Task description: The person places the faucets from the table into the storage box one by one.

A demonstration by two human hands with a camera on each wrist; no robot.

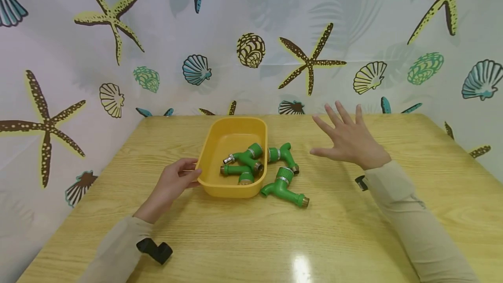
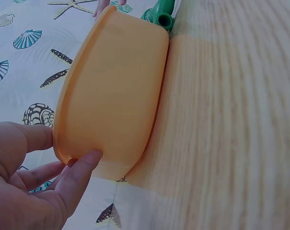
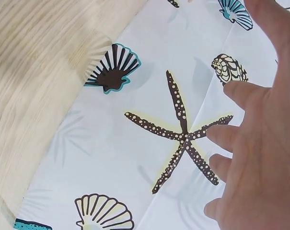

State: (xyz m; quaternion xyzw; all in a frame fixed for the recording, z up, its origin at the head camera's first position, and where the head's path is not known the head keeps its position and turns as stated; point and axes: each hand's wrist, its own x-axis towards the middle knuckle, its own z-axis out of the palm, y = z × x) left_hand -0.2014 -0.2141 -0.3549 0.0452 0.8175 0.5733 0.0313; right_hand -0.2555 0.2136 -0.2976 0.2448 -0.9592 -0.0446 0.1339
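A yellow plastic basin (image 1: 229, 190) stands on the table, with two green taps in it: one with a silver nozzle (image 1: 247, 157) and one (image 1: 235, 169) nearer its front end. My left hand (image 1: 175, 181) grips the basin's left side at the rim; in the left wrist view, fingers (image 2: 82, 175) press its outer wall. Against the basin's right side lies another green tap (image 1: 286, 155), and a further green tap (image 1: 284, 188) lies closer to me. Over the table to the right, my right hand (image 1: 351, 139) is raised with fingers spread, holding nothing.
The wooden table (image 1: 235, 239) meets a white cloth backdrop (image 1: 228, 25) printed with starfish and shells, at the back and sides. A black wrist mount (image 1: 155, 250) sits on the left sleeve, and another (image 1: 361, 183) on the right.
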